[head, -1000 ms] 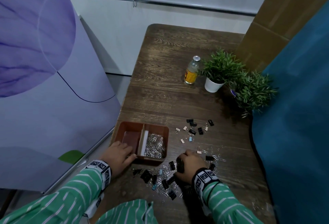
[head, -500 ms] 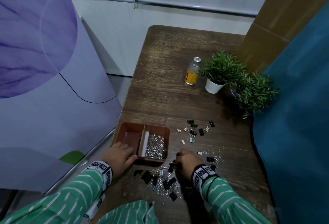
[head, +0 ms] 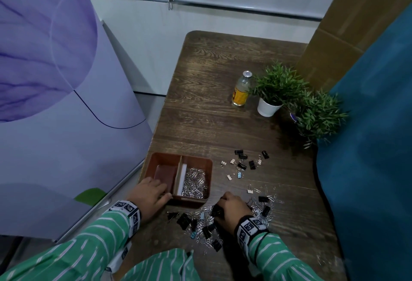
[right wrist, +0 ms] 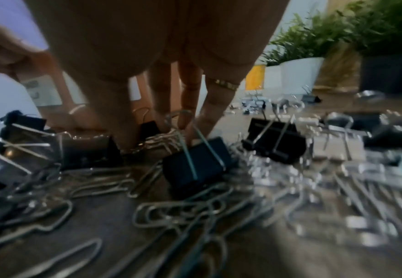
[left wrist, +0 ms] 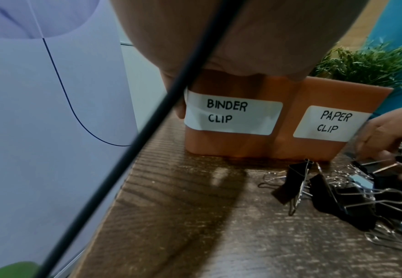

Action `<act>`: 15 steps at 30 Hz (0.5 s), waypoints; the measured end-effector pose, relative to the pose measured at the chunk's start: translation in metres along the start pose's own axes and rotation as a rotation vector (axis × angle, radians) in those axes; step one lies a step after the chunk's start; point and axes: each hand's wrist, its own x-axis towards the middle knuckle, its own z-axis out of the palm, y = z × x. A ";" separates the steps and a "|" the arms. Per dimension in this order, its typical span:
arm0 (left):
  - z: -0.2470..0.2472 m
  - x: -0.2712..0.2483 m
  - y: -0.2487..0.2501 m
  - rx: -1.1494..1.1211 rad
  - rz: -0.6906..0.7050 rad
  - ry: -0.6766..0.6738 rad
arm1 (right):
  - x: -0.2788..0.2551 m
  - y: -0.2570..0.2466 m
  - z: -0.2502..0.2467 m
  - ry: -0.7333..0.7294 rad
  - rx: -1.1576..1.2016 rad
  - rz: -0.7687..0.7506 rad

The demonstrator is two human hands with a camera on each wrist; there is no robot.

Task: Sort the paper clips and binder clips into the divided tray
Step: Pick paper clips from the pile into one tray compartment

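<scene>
The left hand (head: 149, 195) rests on the near-left corner of the divided tray (head: 196, 158), fingers laid over its rim and thumb against the near wall; they appear loosely curved round the edge. The right hand (head: 231, 208) is lowered into the mixed pile on the counter (head: 223, 124), just near and right of the tray. The right wrist view shows its fingers (right wrist: 190, 105) curled down among the clips and touching the wire handle of a black binder clip (right wrist: 196, 163); whether it is gripped cannot be told. The tray's near wall carries two labels: BINDER CLIP (left wrist: 231, 114) on the left compartment, PAPER CLIP (left wrist: 331, 123) on the right. Silver paper clips (head: 194, 182) fill the right compartment. More binder clips (head: 243, 160) lie scattered farther right.
</scene>
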 end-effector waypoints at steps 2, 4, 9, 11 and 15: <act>-0.001 0.000 0.001 -0.003 -0.001 -0.016 | 0.000 0.001 0.002 0.015 0.040 0.001; -0.002 0.000 0.001 -0.004 -0.006 -0.024 | 0.000 0.003 0.004 0.021 0.057 0.000; -0.003 0.000 0.001 -0.004 -0.026 -0.043 | -0.002 0.008 0.003 0.067 0.163 0.060; -0.002 0.000 0.000 -0.007 -0.028 -0.046 | -0.003 0.011 0.003 0.100 0.203 0.071; -0.002 0.000 0.001 -0.006 -0.034 -0.049 | -0.008 0.013 0.009 0.080 0.157 0.040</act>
